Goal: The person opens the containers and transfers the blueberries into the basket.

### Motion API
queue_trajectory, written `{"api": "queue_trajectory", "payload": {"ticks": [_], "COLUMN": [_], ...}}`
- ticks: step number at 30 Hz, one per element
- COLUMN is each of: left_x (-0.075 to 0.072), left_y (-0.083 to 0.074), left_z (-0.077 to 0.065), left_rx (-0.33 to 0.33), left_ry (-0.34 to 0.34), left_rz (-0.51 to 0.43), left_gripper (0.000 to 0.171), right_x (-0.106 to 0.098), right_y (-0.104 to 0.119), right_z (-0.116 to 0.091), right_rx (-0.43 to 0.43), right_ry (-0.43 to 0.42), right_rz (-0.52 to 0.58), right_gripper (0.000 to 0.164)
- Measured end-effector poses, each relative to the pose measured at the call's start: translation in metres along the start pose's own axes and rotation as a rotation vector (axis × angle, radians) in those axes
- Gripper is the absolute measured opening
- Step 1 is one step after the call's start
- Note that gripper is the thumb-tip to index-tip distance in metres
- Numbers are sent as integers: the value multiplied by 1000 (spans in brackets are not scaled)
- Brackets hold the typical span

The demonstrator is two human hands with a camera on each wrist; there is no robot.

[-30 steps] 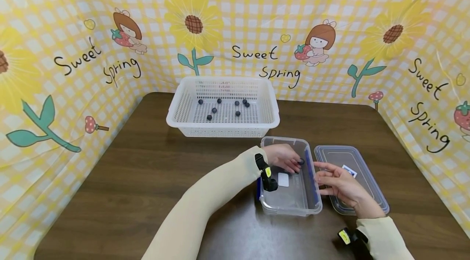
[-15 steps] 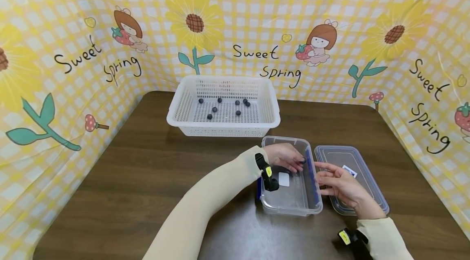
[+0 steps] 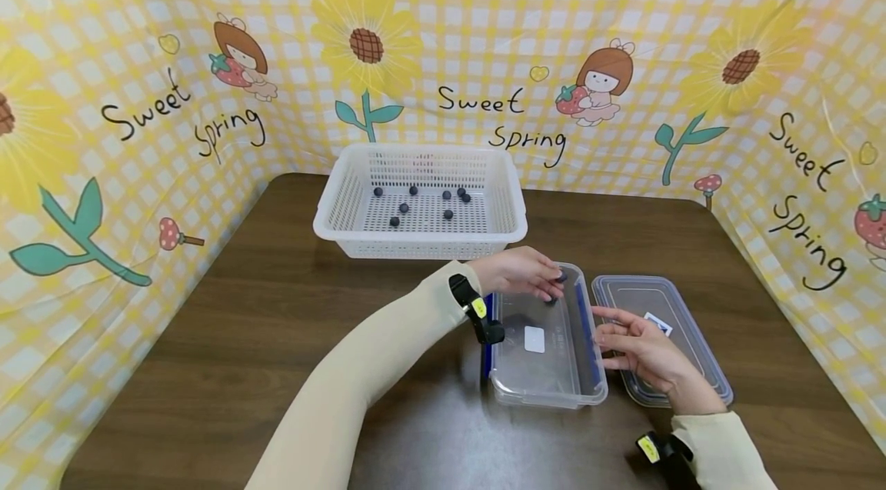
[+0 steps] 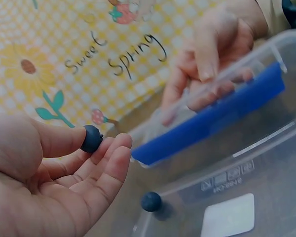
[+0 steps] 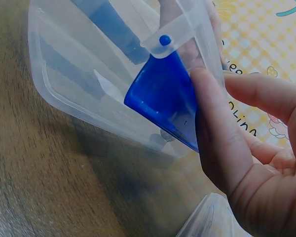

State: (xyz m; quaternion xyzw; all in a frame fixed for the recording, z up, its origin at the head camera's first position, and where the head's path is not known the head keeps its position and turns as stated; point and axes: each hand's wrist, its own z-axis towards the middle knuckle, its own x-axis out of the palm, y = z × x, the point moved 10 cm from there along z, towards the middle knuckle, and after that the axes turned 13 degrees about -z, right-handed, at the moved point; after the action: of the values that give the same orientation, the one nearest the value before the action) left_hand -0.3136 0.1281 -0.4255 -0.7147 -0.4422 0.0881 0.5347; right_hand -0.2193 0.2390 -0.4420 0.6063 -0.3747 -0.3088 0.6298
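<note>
Up at the far end of the clear plastic box, my left hand pinches a blueberry between thumb and index finger, its other fingers loosely bent. Below it, a second blueberry lies on the box floor near a white label. My right hand touches the outside of the box's right wall with extended fingers. In the right wrist view its thumb lies against the blue side clip and its index finger reaches the rim.
A white slotted basket with several blueberries on its bottom stands behind and left of the box. The clear lid lies flat on the brown table at the right, partly under my right hand. A patterned cloth encloses the table.
My left hand has risen from deep inside the box and moved toward its far edge, bringing a blueberry with it. The right hand and the box have stayed in place.
</note>
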Motion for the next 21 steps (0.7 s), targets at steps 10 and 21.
{"api": "queue_trajectory", "payload": {"ticks": [10,21], "left_x": [-18,-66], "left_y": [-32,-82], "left_z": [-23,-49], "left_rx": [76,210], "left_ry": [-28,-134], "left_rz": [10,-78], "left_gripper": [31,31], "right_x": [-2,-2], "right_y": [-1,-1], "right_z": [-1,0], "right_rx": [20,16], "right_ry": [-27,-14], "right_rz": [-24,-14], "right_gripper": [43,42]}}
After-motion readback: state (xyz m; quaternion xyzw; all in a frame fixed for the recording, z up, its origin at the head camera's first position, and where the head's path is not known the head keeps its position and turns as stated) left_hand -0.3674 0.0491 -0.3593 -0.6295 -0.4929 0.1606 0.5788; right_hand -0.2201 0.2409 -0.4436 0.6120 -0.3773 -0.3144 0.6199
